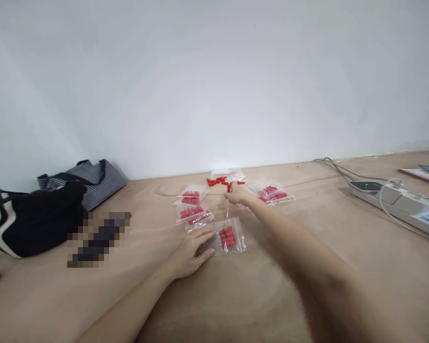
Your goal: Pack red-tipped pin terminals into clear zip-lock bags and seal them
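Observation:
My left hand [195, 252] lies on the table with its fingers and thumb spread apart. Its fingertips touch the left edge of a clear zip bag [241, 238] that holds several red cylindrical pieces [228, 237]. Farther away, my right hand [236, 195] is closed in a pinch around a small red piece [229, 188], with a thin pale strip or shaft below it. Loose red pieces [216, 181] lie just beyond that hand, in front of a stack of clear bags [227, 173]. Its fingertips are small and partly hidden.
Filled zip bags [195, 214] overlap at left, and more filled bags [273, 193] lie at right. A striped bag [102, 183] and a black bag [39, 219] stand far left. At right are a power strip [393, 207] and cables [338, 166]. A white wall [214, 85] borders the table.

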`<action>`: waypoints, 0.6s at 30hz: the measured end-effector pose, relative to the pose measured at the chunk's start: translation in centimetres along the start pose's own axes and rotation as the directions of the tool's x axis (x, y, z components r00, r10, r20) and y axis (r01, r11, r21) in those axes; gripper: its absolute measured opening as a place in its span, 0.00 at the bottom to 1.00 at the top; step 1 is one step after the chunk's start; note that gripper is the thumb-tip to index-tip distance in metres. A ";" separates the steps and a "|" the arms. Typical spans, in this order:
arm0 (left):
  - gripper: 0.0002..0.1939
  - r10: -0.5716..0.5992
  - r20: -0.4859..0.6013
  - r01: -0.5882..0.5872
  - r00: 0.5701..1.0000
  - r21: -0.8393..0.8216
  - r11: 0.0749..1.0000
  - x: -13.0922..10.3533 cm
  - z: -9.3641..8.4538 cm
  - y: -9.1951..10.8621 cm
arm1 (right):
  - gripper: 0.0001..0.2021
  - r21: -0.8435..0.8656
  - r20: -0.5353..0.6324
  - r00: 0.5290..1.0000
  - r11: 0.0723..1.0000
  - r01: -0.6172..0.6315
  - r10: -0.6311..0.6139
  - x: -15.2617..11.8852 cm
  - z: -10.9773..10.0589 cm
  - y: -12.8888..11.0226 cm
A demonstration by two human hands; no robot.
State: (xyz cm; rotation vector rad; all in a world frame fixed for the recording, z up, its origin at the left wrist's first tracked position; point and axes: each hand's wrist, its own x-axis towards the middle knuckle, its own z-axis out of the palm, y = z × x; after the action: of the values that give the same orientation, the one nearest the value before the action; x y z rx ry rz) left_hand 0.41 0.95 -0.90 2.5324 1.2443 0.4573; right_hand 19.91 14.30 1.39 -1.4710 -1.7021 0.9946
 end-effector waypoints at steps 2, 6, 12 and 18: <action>0.20 -0.008 -0.003 0.008 1.000 -0.002 1.000 0.0 0.0 0.0 | 0.17 0.041 -0.036 0.999 0.999 0.000 0.001 -1.6 -1.7 1.1; 0.19 0.006 -0.006 -0.006 1.000 -0.025 1.000 0.1 -0.1 0.1 | 0.20 0.310 -0.280 0.960 0.945 0.103 -0.012 -5.9 -3.5 4.1; 0.18 -0.006 0.011 0.006 1.000 -0.037 0.999 0.3 -0.3 0.2 | 0.19 0.491 -0.432 0.900 0.854 0.175 0.064 -9.4 -2.1 6.2; 0.18 -0.005 0.013 0.005 1.000 -0.022 1.000 0.3 -0.2 0.4 | 0.17 0.562 -0.379 0.922 0.811 0.163 0.078 -9.1 -0.2 5.8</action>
State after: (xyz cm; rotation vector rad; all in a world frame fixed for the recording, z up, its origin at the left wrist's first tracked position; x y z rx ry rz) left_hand 0.79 1.01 -0.53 2.5094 1.2340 0.4502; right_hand 24.21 5.70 -3.65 -1.1086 -1.0068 1.0035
